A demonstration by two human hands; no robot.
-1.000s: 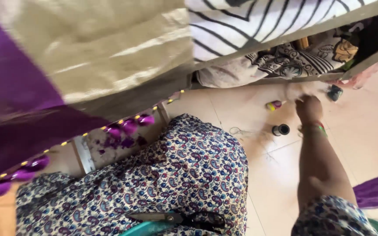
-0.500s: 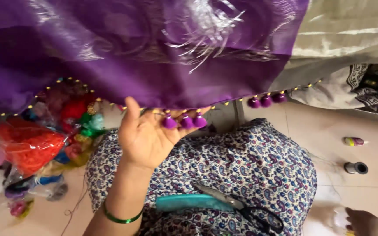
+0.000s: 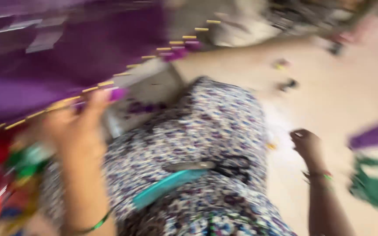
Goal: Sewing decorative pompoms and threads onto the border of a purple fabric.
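A seated person's left hand (image 3: pixel 77 126) pinches the tasselled edge of a purple cloth (image 3: pixel 57 57) draped above the lap; soft, light and slippery-looking, it seems best held along that trimmed hem. The right hand (image 3: pixel 308 145), loosely curled, hovers empty over the floor (image 3: pixel 342 87).

Heavy motion blur across whole frame, streaks ran diagonally, nothing sharp. Purple fabric (image 3: pixel 66 57) smeared into flat colour with pale glare patches up top. Soft, even daylight, fairly bright, no hard shadows. Pale floor (image 3: pixel 337 87) bit washed out at upper right. Small objects on floor were just smudges. Left hand (image 3: pixel 73 126) and right hand (image 3: pixel 307 144) both soft-edged, fingers hard to separate.
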